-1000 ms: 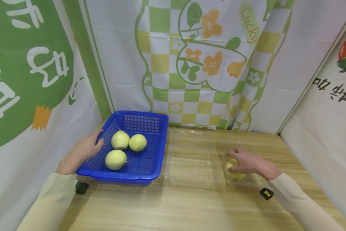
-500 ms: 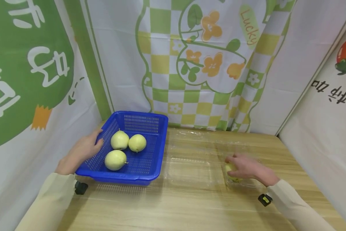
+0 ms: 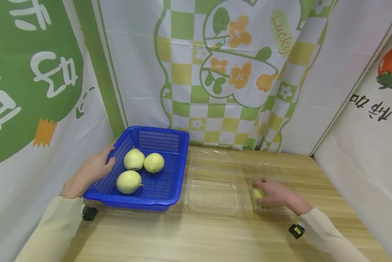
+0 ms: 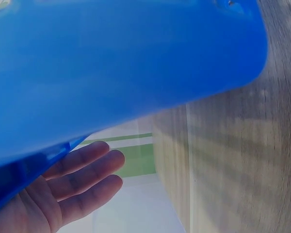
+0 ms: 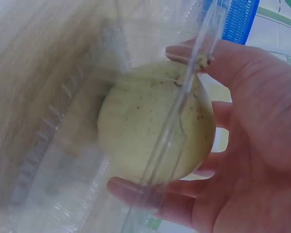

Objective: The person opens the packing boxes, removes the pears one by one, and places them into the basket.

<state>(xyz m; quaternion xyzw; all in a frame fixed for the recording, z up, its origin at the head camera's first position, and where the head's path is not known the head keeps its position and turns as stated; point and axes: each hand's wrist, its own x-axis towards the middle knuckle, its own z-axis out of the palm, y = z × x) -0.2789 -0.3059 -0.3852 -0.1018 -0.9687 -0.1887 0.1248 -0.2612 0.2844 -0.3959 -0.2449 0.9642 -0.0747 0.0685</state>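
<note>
The left hand [image 3: 94,168] holds the left rim of a blue perforated plastic basket [image 3: 181,171], its thumb inside the rim. In the left wrist view, several fingers [image 4: 94,194] of it lie outside the basket wall. Three pale yellow-green pears [image 3: 129,182] lie in the basket. The right hand [image 3: 278,194] grips another pear [image 5: 150,121] between thumb and fingers, low in the right part of a clear plastic clamshell box [image 3: 212,193] that lies open on the table. Clear plastic wall passes in front of this pear in the right wrist view. From the head, the hand covers most of it.
The wooden table [image 3: 183,236] carries the basket on the left and the clear box to its right. A checked green-and-yellow curtain [image 3: 212,109] hangs along the back edge. White printed cloth walls stand on the left and right.
The right hand, with the pear, has moved slightly down and toward the front of the box; the pear is more covered now. The left hand keeps its place on the basket rim.
</note>
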